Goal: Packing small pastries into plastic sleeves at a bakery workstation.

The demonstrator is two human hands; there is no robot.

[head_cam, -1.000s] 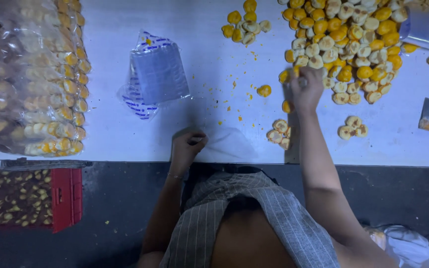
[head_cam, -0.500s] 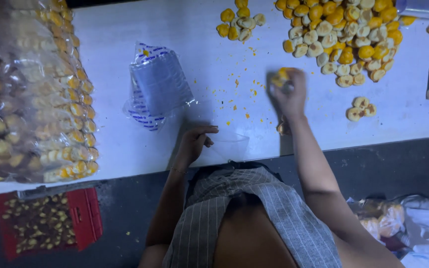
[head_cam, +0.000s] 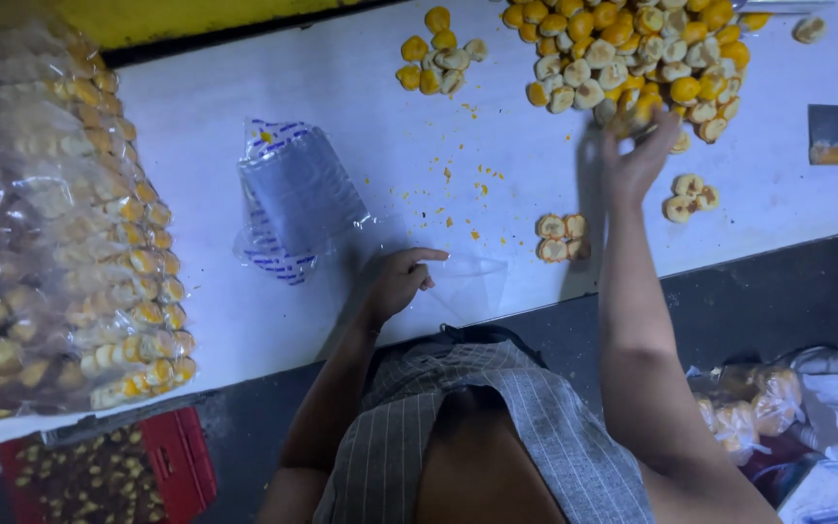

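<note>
A broad white table (head_cam: 244, 320) fills most of the view under dim light. A yellow wall strip (head_cam: 196, 15) runs behind; dark floor (head_cam: 778, 291) lies below.

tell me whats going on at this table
A person leans over a white table. Their right hand reaches into the edge of a big pile of yellow and pale cookies, fingers curled on a few. Their left hand rests on a clear plastic bag lying flat near the table's front edge. A stack of empty printed bags lies beside it, a small group of cookies sits between the hands, and filled packs are heaped at the left.
</note>
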